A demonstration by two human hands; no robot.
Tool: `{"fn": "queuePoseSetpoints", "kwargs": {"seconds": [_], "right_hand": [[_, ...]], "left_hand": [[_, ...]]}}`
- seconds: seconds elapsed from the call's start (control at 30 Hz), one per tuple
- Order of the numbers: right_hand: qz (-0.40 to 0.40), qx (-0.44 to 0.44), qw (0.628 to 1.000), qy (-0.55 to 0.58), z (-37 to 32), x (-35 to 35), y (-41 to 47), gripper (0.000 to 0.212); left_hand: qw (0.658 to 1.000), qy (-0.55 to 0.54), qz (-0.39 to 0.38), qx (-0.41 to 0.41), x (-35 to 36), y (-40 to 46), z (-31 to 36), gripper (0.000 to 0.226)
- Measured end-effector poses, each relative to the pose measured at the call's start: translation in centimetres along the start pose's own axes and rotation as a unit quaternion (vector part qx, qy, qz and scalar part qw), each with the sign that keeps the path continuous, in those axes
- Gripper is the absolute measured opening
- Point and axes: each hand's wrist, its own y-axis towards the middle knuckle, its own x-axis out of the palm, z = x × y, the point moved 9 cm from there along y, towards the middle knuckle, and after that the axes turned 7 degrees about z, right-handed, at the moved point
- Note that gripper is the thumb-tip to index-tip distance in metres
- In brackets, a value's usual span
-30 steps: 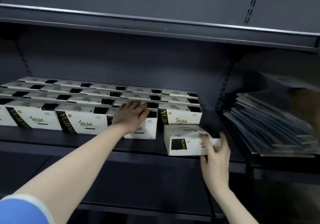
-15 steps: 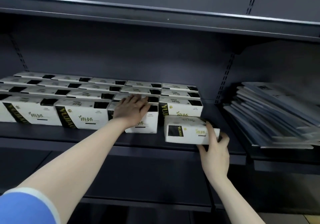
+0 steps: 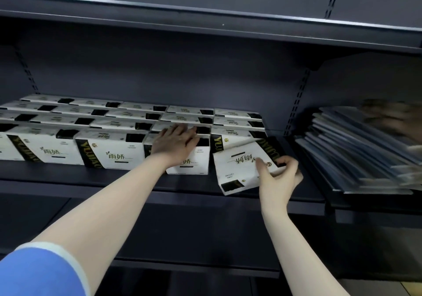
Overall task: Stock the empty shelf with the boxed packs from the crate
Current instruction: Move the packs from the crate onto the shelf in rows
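Observation:
Rows of white boxed packs (image 3: 109, 151) with black and gold bands fill the dark shelf (image 3: 114, 179) from the left to past the middle. My left hand (image 3: 175, 143) lies flat on top of a front-row pack (image 3: 194, 163), fingers spread, gripping nothing. My right hand (image 3: 278, 174) grips a loose pack (image 3: 242, 167) at the right end of the front row. That pack is tilted, its print upside down, its lower corner at the shelf's front edge. The crate is out of view.
A slanted stack of flat grey-blue sheets (image 3: 356, 151) lies on the adjoining shelf section to the right. An upper shelf board (image 3: 205, 23) overhangs the packs. A lower shelf (image 3: 182, 238) runs beneath my arms. A perforated upright (image 3: 296, 101) separates the sections.
My right hand has turned the loose pack from lying level to tilted with its print upside down and shifted its grip. My left hand has stayed on the front-row pack.

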Motion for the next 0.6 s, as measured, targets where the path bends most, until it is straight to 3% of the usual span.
{"fn": "queuePoseSetpoints", "kwargs": {"seconds": [0.1, 0.17, 0.3, 0.47, 0.6], "right_hand": [[-0.037, -0.044, 0.998, 0.032, -2.5, 0.6, 0.5, 0.085], [-0.08, -0.085, 0.993, 0.011, -4.7, 1.6, 1.2, 0.097], [-0.2, -0.18, 0.959, -0.095, -8.0, 5.1, 2.1, 0.089], [-0.35, -0.291, 0.859, -0.236, -8.9, 8.7, 0.9, 0.083], [-0.391, -0.363, 0.783, -0.322, -9.5, 10.1, 0.0, 0.084]], "left_hand": [[1.0, 0.001, -0.006, -0.001, -0.1, 0.0, 0.0, 0.056], [1.0, 0.003, -0.008, 0.0, -0.1, -0.1, 0.1, 0.055], [1.0, 0.004, -0.011, -0.001, -0.1, -0.1, 0.0, 0.055], [1.0, 0.003, -0.012, -0.001, -0.2, -0.1, 0.1, 0.054], [1.0, 0.002, -0.01, -0.006, -0.3, -0.2, 0.2, 0.053]]}}
